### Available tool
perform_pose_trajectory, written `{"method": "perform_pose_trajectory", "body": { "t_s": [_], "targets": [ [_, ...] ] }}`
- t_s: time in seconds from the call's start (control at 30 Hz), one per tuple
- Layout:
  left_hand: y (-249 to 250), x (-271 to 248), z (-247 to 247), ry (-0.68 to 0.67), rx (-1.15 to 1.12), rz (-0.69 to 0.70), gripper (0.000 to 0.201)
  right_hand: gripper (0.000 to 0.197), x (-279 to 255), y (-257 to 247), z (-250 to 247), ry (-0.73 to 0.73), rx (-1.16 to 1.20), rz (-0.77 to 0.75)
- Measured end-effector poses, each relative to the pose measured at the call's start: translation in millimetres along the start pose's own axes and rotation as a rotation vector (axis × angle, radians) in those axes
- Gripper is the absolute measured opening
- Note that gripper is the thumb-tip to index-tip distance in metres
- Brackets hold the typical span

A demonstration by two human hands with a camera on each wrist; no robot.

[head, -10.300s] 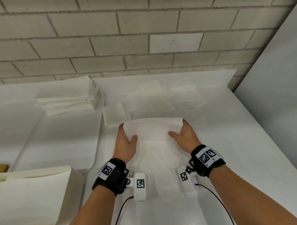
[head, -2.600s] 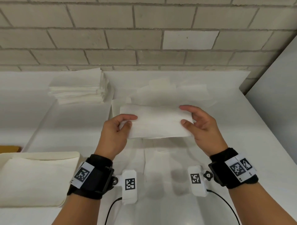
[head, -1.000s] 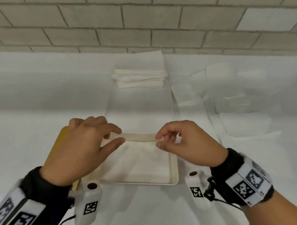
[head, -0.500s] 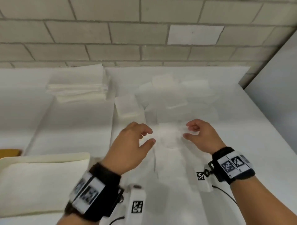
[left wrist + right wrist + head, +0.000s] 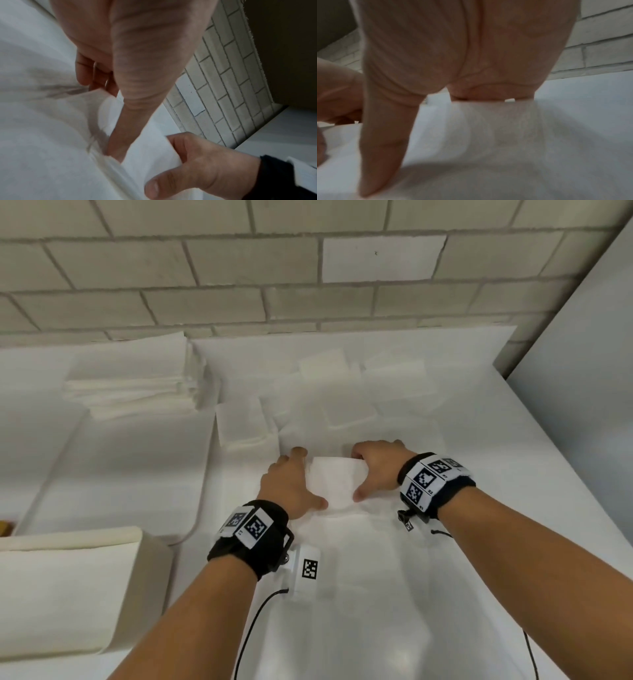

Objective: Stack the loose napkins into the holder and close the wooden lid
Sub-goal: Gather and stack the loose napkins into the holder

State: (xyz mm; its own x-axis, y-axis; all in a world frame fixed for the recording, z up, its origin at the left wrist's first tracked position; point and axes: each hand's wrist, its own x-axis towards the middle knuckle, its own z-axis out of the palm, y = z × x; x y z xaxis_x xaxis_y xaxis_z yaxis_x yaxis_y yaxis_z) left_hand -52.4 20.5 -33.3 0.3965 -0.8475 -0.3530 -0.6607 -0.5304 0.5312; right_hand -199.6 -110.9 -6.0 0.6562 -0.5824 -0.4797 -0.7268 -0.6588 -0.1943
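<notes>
Head view: half a second ago both hands hovered empty; now left hand (image 5: 291, 484) and right hand (image 5: 376, 470) grip the next napkin (image 5: 334, 481) on the surface (image 5: 479, 474), so another load begins. Holder (image 5: 68, 587) sits near left, part-filled.

Left wrist: thumb tucked under napkin (image 5: 150, 152) edge.

Right wrist: fingers (image 5: 491, 93) curl over the far edge.

Only coded wristband markers, no readable writing.

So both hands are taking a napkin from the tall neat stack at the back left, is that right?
Not quite. In the head view the left hand and right hand grip a loose napkin in the middle; the tall stack is untouched.
</notes>
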Motion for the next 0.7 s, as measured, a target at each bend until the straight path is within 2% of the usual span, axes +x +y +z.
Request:
{"method": "perform_pose_trajectory", "body": {
  "t_s": [0.1, 0.17, 0.23, 0.3, 0.4, 0.43, 0.53, 0.6, 0.63, 0.7],
  "targets": [
    [-2.0, -0.8, -3.2, -0.027, 0.067, 0.000, 0.089, 0.027, -5.5, 4.8, 2.3, -0.008, 0.115, -0.008],
    [-5.6, -2.1, -5.4, -0.046, 0.022, -0.003, 0.088, 0.020, -10.2, 9.7, 1.3, -0.019, 0.196, -0.014],
    [-9.4, -3.8, -6.6, -0.047, -0.045, -0.011, 0.090, 0.021, -15.5, 16.7, -2.5, -0.013, 0.270, -0.014],
    [-11.8, -8.8, -7.8, 0.024, -0.146, 0.010, 0.087, 0.023, -24.8, 25.2, -9.2, 0.021, 0.376, -0.017],
    [-8.7, -22.9, -10.5, 0.130, -0.460, 0.085, 0.072, 0.019, -47.6, 32.9, -23.0, 0.102, 0.578, -0.007],
    [-5.1, -28.6, -11.5, 0.095, -0.581, 0.088, 0.071, 0.020, -55.1, 32.6, -26.6, 0.131, 0.697, -0.012],
    [13.5, -41.5, -13.8, -0.126, -0.932, 0.091, 0.079, 0.027, -71.8, 14.4, -30.3, 0.182, 1.117, -0.083],
    [25.8, -42.4, -14.9, -0.192, -1.120, 0.114, 0.060, 0.033, -73.9, -8.4, -24.8, 0.142, 1.245, -0.129],
    [28.9, -41.6, -16.1, -0.162, -1.166, 0.116, 0.046, 0.034, -72.5, -20.0, -20.6, 0.114, 1.236, -0.146],
    [25.2, -37.6, -19.2, -0.003, -1.165, 0.075, 0.029, 0.033, -66.0, -34.8, -10.3, 0.082, 1.192, -0.163]
  ]
}}
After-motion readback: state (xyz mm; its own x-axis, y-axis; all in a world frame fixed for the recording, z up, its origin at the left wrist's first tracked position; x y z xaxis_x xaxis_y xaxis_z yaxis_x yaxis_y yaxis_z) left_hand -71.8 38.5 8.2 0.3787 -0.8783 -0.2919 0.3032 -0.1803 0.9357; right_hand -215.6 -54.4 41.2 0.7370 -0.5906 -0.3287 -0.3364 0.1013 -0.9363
